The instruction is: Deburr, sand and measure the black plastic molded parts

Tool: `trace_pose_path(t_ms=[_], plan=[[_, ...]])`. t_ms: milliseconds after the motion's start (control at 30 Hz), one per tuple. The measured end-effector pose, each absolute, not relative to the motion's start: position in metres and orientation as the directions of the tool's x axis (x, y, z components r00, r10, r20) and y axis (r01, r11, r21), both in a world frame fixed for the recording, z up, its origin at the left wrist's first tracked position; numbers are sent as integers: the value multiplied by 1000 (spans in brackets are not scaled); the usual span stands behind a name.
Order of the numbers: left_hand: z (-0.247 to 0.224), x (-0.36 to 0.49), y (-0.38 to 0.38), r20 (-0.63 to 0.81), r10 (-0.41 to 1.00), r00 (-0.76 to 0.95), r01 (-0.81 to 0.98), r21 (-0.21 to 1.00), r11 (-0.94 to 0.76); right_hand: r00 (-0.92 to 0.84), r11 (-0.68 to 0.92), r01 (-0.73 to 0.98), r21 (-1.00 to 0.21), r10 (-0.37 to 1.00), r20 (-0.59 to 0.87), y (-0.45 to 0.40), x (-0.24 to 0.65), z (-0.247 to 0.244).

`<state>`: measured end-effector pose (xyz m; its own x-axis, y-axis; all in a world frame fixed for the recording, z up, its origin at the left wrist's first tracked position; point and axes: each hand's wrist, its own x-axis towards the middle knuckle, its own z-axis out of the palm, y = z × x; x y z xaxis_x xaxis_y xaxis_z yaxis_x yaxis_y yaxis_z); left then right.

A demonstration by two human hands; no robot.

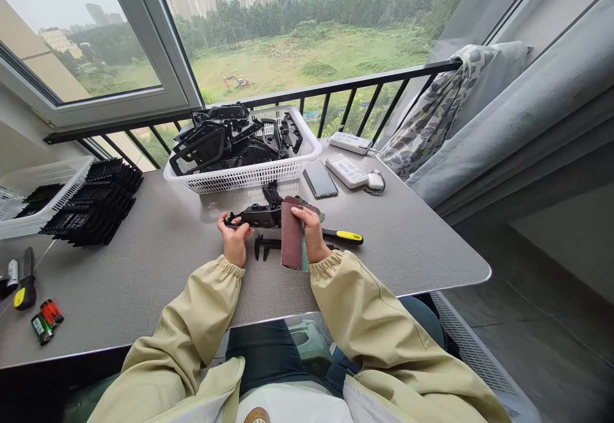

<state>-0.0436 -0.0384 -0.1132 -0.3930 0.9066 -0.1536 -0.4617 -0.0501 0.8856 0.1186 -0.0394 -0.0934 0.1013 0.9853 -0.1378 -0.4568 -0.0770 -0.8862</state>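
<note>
My left hand [235,240] grips one end of a black moulded plastic part [256,217] above the grey tabletop [144,282]. My right hand [311,233] holds a folded strip of maroon sandpaper [291,234] with a teal back, pressed against the part's other end. Just below the hands lies a smaller black plastic piece with prongs [267,244]. A screwdriver with a yellow and black handle [343,237] rests to the right of my right hand, its shaft hidden behind the sandpaper and hand.
A white mesh basket [249,180] heaped with black parts stands at the table's back. Another basket [43,196] and stacked black parts [91,202] sit left. A phone [320,178], white devices [346,171] and a mouse [375,182] lie right. A balcony railing [336,90] runs behind.
</note>
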Motion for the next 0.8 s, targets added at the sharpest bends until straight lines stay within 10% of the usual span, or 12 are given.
trace_pose_path(t_ms=[467, 800], plan=[[-108, -44, -39, -378, 925, 26, -564, 758, 326, 67, -37, -415, -909, 995, -71, -42, 114, -90], [-112, -46, -39, -289, 955, 61, -549, 790, 274, -106, 45, -200, -979, 992, 67, -40, 109, -104]])
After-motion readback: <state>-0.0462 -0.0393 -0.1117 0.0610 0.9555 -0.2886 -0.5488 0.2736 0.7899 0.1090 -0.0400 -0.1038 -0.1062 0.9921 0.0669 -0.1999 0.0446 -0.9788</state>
